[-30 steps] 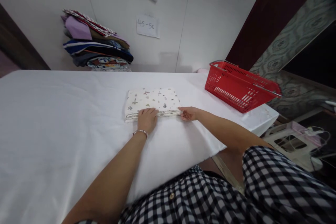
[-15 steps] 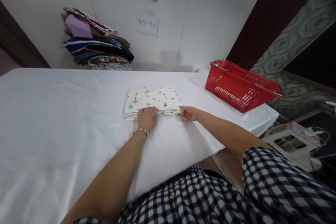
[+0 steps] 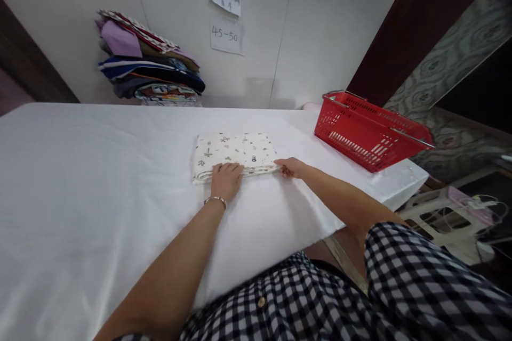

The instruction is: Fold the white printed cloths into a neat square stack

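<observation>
Fingers of the left hand (image 3: 226, 181) lay flat and spread on the near edge of the folded cloth (image 3: 234, 153), pressing rather than gripping. Fingers of the right hand (image 3: 291, 167) touched the cloth's near right corner; whether they pinched it could not be told. At the far right of the white surface (image 3: 80, 181), well apart from the hands, sat a red basket (image 3: 366, 130); nothing showed inside it. The cloth lay mid-surface as a neat, thick rectangle, cream with small scattered prints. Far left, against the wall, a stack of folded fabrics (image 3: 148, 72) stood.
</observation>
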`<state>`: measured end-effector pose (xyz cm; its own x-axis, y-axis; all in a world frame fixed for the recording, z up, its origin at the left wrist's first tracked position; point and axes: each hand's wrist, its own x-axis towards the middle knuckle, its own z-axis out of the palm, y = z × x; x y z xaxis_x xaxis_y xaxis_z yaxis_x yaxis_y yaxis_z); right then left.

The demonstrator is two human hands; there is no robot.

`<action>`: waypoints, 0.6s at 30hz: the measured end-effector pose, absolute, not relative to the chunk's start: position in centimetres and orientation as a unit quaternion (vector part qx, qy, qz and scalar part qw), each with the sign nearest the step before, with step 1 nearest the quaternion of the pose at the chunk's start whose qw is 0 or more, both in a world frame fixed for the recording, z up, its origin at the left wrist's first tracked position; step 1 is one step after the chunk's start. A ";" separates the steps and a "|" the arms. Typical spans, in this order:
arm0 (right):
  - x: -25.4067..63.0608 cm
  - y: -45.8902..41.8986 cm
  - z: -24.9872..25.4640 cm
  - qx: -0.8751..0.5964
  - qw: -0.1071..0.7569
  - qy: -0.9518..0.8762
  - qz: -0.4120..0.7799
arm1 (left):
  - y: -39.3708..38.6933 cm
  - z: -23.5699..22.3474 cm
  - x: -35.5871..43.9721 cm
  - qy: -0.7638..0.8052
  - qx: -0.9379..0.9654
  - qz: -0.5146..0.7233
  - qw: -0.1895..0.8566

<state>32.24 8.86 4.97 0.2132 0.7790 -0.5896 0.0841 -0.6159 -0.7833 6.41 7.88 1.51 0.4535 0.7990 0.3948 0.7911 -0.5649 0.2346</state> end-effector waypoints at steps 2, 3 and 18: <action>32.5 8.5 4.1 -0.703 0.310 -0.300 0.564 | 7.9 1.4 6.4 0.468 0.852 0.234 0.010; 32.6 8.4 3.9 -0.698 0.311 -0.301 0.571 | 7.9 1.4 6.4 0.468 0.852 0.234 0.010; 32.0 8.0 3.9 -0.705 0.290 -0.348 0.546 | 7.7 1.9 6.3 0.493 0.847 0.201 0.009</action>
<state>32.01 8.01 3.94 0.1626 0.8069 -0.5679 0.1740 -0.5900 -0.7885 6.30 7.71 1.87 0.4333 0.8381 0.3315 0.8307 -0.5141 0.2138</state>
